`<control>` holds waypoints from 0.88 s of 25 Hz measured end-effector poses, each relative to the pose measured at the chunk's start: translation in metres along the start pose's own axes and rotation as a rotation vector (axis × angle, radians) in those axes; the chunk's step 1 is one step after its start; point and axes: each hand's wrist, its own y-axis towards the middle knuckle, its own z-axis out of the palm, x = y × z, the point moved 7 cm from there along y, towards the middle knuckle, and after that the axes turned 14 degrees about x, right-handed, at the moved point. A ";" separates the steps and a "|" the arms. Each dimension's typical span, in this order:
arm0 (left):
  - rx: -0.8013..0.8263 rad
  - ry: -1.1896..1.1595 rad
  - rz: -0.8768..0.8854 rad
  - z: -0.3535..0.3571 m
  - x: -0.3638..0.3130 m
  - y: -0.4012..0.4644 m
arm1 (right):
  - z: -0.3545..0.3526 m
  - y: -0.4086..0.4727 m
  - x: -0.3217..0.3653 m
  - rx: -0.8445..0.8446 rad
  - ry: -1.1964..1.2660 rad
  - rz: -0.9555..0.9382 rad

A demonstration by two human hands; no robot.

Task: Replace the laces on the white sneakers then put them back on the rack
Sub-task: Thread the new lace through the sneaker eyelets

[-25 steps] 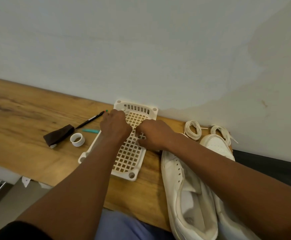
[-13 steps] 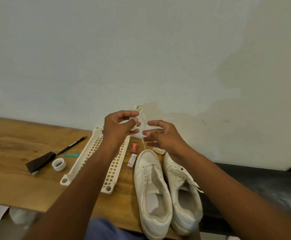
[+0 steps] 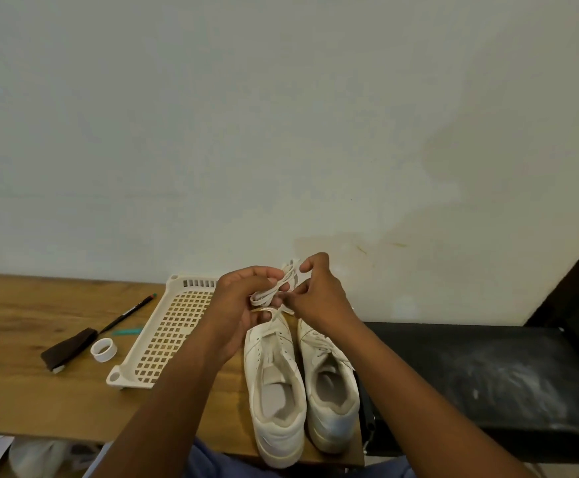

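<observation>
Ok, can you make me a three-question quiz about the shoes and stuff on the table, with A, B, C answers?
1. Where is the plastic rack?
A. Left of the sneakers
B. On top of the sneakers
C. On the black bench

2. How many white sneakers are on the table?
A. One
B. Two
C. Three

3. What are the hands doing?
A. Resting flat
B. Holding a pen
C. Holding a bundled lace

Answers:
1 A, the rack lies beside the left sneaker.
2 B, the right sneaker sits next to it.
3 C, the left hand and right hand both grip the lace.
</observation>
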 end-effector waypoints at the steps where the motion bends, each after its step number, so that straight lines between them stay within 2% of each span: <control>1: 0.030 0.035 -0.012 0.000 -0.002 0.001 | -0.003 0.002 0.000 -0.018 0.000 -0.001; 4: 0.101 0.156 -0.072 0.000 -0.005 0.006 | -0.007 0.010 -0.007 -0.012 -0.045 -0.022; 6: 0.046 0.350 -0.184 -0.015 0.000 0.009 | -0.015 0.014 -0.016 -0.035 -0.040 -0.011; 8: -0.043 0.714 -0.363 -0.044 0.009 0.010 | -0.021 0.019 -0.022 -0.029 0.112 -0.012; 10: -0.018 1.072 -0.556 -0.061 0.020 0.007 | -0.018 0.022 -0.020 0.043 0.384 -0.034; 11: 0.021 1.147 -0.612 -0.064 0.025 0.007 | -0.013 0.022 -0.016 0.101 0.508 -0.045; 13: 0.040 1.136 -0.596 -0.058 0.026 0.012 | 0.001 0.021 -0.008 0.218 0.635 -0.081; 14: -0.008 1.081 -0.533 -0.055 0.021 0.015 | 0.010 0.021 -0.006 0.270 0.642 -0.101; 17: -0.162 0.610 -0.413 -0.047 0.017 0.018 | 0.032 0.020 0.001 0.372 0.525 -0.150; 18: -0.180 0.530 -0.404 -0.046 0.019 0.019 | 0.039 0.020 0.003 0.389 0.464 -0.163; 22: -0.234 0.526 -0.370 -0.046 0.017 0.024 | 0.060 0.021 0.001 0.430 0.259 -0.182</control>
